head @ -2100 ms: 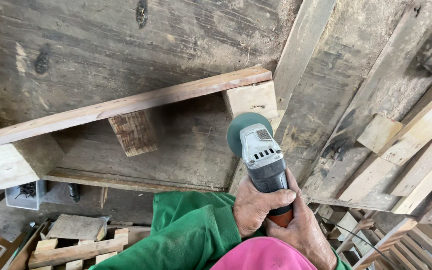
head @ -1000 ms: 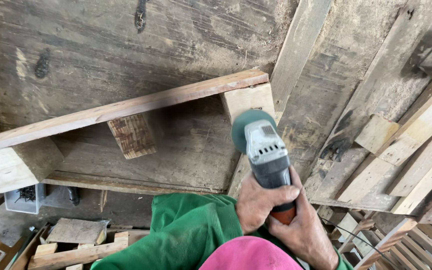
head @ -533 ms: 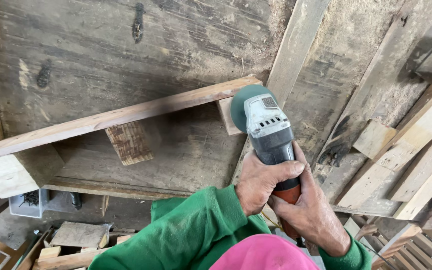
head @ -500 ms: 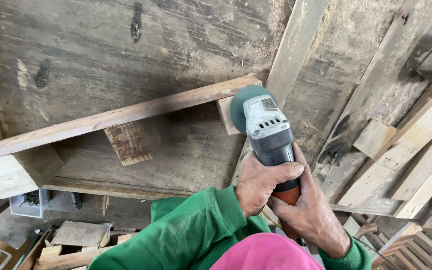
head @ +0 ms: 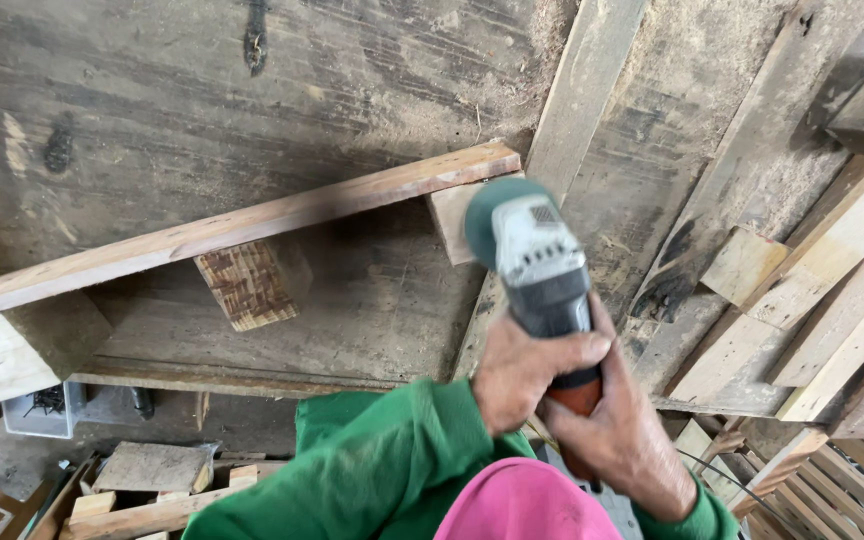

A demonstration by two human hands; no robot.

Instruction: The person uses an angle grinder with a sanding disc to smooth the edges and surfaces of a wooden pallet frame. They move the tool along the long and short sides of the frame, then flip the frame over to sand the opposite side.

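At centre frame, an angle grinder [head: 537, 265] is gripped by both hands, its long axis running from about 5 o'clock at the handle to 11 o'clock at the green-guarded head. Left hand [head: 522, 375] is wrapped closed around the grey body from the 9 o'clock side; right hand [head: 617, 430] is closed around the orange rear handle just below it, so the left lies nearer the head. From the hands, the head lies at 12 o'clock, against the pale wooden block [head: 452, 215] under the end of the sloping plank [head: 242, 230]. A second, darker block [head: 250, 282] sits at 9 o'clock, well apart. Hidden: the disc face and its contact with the block, behind the guard; the head is motion-blurred. A green sleeve [head: 372, 460] and a pink shape at the lower edge mask the forearms.
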